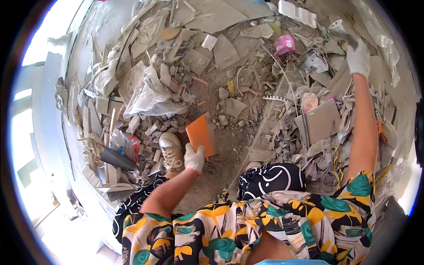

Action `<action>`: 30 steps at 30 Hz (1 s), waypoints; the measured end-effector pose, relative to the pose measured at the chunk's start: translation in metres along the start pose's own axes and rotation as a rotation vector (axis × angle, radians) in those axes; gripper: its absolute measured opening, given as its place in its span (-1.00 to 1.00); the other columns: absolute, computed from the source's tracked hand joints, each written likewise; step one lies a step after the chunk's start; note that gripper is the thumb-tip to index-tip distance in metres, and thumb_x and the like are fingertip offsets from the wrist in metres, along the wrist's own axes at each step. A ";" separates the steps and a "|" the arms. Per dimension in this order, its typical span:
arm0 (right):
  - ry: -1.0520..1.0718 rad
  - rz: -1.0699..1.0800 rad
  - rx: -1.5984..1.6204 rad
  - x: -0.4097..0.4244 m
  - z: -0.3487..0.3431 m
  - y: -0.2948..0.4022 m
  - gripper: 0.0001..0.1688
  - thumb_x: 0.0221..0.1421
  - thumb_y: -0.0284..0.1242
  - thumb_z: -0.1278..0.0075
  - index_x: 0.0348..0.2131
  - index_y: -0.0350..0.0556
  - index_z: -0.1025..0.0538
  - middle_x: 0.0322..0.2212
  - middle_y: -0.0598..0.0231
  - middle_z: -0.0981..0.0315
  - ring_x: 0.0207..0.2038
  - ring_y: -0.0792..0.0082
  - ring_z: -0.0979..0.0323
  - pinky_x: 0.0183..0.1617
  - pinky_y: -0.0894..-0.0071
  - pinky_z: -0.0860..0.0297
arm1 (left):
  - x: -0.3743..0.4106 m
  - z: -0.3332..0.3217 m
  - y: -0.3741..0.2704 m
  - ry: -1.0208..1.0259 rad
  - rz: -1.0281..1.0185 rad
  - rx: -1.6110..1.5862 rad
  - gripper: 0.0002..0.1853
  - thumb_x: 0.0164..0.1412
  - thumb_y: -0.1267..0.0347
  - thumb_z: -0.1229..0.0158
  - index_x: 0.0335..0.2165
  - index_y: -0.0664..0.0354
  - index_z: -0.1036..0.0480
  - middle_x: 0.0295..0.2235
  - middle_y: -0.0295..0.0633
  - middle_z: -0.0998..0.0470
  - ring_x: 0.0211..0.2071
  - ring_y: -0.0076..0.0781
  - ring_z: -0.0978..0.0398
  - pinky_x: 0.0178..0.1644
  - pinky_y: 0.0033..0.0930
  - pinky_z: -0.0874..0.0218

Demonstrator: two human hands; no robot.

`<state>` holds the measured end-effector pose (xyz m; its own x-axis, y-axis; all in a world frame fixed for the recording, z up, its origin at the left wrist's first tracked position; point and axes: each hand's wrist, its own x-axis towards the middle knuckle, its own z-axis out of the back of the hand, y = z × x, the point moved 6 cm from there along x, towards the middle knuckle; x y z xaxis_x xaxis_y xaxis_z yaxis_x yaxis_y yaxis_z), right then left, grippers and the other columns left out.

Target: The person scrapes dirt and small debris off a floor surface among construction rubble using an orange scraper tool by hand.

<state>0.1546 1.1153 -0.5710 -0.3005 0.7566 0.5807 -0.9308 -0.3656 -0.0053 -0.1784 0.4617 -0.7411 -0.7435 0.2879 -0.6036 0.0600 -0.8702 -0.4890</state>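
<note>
My left hand (194, 157), in a white glove, grips the lower edge of a flat orange piece (200, 135) above the rubble near my shoe. At the far right my right hand (358, 59), also gloved in white, is stretched out over the debris. Its fingertips are by a dark, blurred item (348, 40), and whether they hold it is unclear. A pink package (284, 45) lies to the left of that hand. Below it, a square tile piece (318, 121) rests on the right-hand heap.
Broken tiles, stones and a crumpled clear plastic bag (150, 94) lie heaped at left. A thin rod (291, 86) slants across the right side. White foam (297, 13) and a large flat slab (215, 15) are at the top. My canvas shoe (171, 150) stands beside the left heap.
</note>
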 end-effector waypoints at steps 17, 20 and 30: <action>0.821 0.198 0.231 -0.170 -0.090 0.417 -0.16 0.02 0.15 -0.16 0.15 0.16 -0.36 0.07 0.15 -0.36 0.12 0.03 -0.35 0.14 0.07 -0.37 | 0.015 -0.087 0.001 0.114 0.282 -0.488 -0.52 0.23 0.30 -0.15 0.03 0.32 -0.28 -0.18 -0.07 -0.55 -0.34 -0.26 -0.61 -0.42 -0.30 -0.50; 0.819 0.286 0.194 -0.172 -0.070 0.446 -0.06 -0.01 0.17 -0.18 0.23 0.21 -0.28 0.14 0.12 -0.27 0.16 0.04 -0.31 0.16 0.08 -0.35 | 0.029 -0.098 0.039 0.043 0.090 -0.446 -0.51 0.23 0.29 -0.16 0.03 0.33 -0.28 -0.15 -0.05 -0.54 -0.33 -0.24 -0.61 -0.41 -0.30 -0.51; 1.158 0.097 0.103 -0.180 -0.051 0.422 0.23 -0.18 0.09 -0.31 0.35 0.31 -0.05 0.22 0.11 -0.12 0.24 -0.03 -0.19 0.25 0.04 -0.29 | 0.014 -0.092 -0.063 0.238 -0.125 -0.234 -0.50 0.18 0.16 -0.15 -0.08 0.36 -0.34 -0.24 0.22 -0.58 -0.17 0.11 -0.57 -0.08 -0.09 -0.35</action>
<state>-0.1943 0.8525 -0.7192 -0.4296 0.7457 -0.5092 -0.8880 -0.4512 0.0884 -0.1314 0.5577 -0.7764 -0.5803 0.4957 -0.6461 0.1492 -0.7152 -0.6828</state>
